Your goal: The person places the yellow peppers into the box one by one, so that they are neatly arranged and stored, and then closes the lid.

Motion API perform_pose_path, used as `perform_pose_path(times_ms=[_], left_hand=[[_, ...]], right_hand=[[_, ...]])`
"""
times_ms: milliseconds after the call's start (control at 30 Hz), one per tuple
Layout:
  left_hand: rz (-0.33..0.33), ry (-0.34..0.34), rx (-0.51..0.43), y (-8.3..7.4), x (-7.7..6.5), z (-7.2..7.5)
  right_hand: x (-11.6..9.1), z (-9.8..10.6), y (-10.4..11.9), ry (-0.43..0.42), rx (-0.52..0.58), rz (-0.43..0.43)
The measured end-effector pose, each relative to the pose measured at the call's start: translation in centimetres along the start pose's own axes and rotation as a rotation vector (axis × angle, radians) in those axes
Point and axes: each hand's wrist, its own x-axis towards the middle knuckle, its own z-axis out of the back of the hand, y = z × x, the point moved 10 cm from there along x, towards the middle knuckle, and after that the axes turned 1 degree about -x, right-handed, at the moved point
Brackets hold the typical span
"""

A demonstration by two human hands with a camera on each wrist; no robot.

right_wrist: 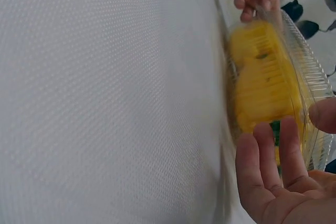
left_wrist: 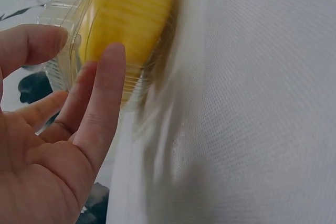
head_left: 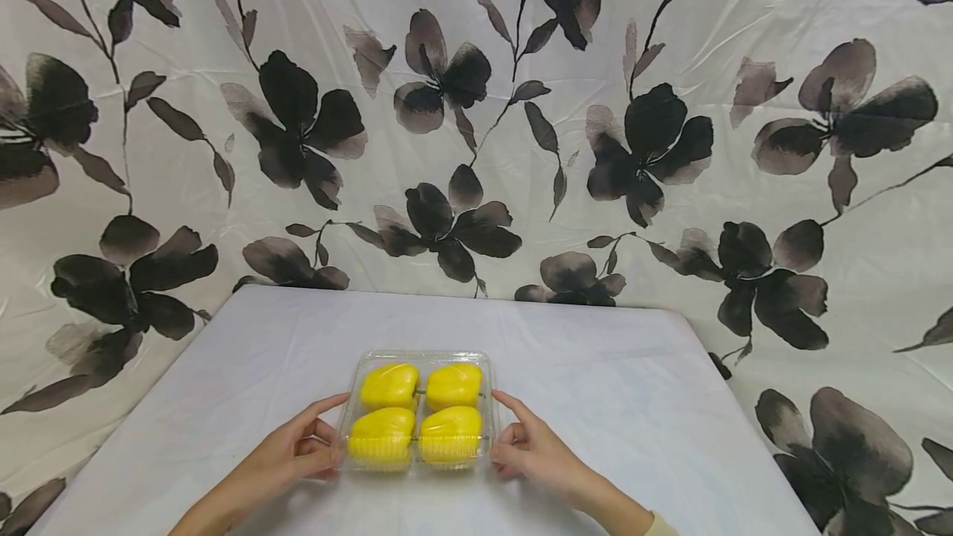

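A clear plastic clamshell box (head_left: pixel 428 356) sits on the table, its lid down over several glossy yellow bell peppers (head_left: pixel 390 387) in two rows. My left hand (head_left: pixel 290 447) is at the box's left side, index finger stretched along its edge. In the left wrist view, this hand's thumb lies by the ridged corner and its fingers (left_wrist: pixel 100 103) reach along the wall. On the opposite side is my right hand (head_left: pixel 542 455), index fingertip at the box edge. The right wrist view shows its fingers (right_wrist: pixel 268 166) extended beside the box, with a bit of green among the peppers (right_wrist: pixel 262 87).
A white cloth covers the table (head_left: pixel 596 387), and the box stands near its front. Behind the table's back edge hangs a pale curtain (head_left: pixel 566 189) printed with dark flowers, which also runs down both sides.
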Motion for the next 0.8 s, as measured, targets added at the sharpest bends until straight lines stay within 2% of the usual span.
perform_pose_path(times_ms=[367,800], left_hand=[[-0.029,0.02,0.011,-0.45,-0.05,-0.41],[-0.035,0.065,-0.07,-0.3,0.1,-1.01]], right_hand=[[0.2,-0.29,-0.48,-0.001,0.068,-0.007],[0.19,-0.76,-0.47,0.005,0.124,-0.015]])
